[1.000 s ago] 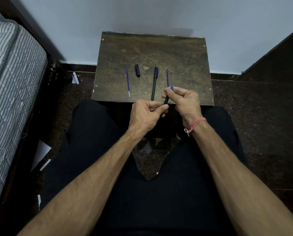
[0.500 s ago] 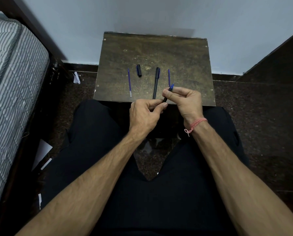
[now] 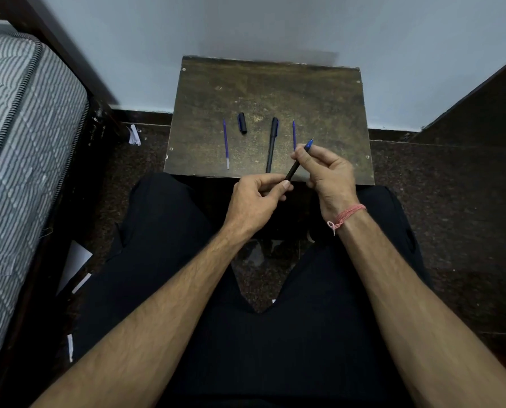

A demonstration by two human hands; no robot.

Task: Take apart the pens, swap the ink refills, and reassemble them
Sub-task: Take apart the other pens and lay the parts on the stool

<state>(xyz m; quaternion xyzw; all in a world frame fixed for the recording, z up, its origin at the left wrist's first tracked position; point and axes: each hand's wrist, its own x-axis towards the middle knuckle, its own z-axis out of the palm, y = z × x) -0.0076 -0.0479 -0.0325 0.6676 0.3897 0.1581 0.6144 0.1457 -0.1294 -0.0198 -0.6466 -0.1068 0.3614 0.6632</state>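
Over the small brown wooden table's [image 3: 319, 92] near edge, you are pinching the slim black pen barrel [image 3: 292, 171], left hand [image 3: 257, 198] gripping its lower end, right hand [image 3: 327, 169] its blue tip, axis slanting up-right.

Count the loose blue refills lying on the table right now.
2. One refill lies left of the cap; the other refill lies right of the capped pen, its near end hidden behind the right hand.

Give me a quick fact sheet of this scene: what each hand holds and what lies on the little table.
left hand: grips rear end of black pen barrel
right hand: pinches barrel near its blue tip
table: two blue refills, a black cap, a capped black pen
wrist: pink thread band
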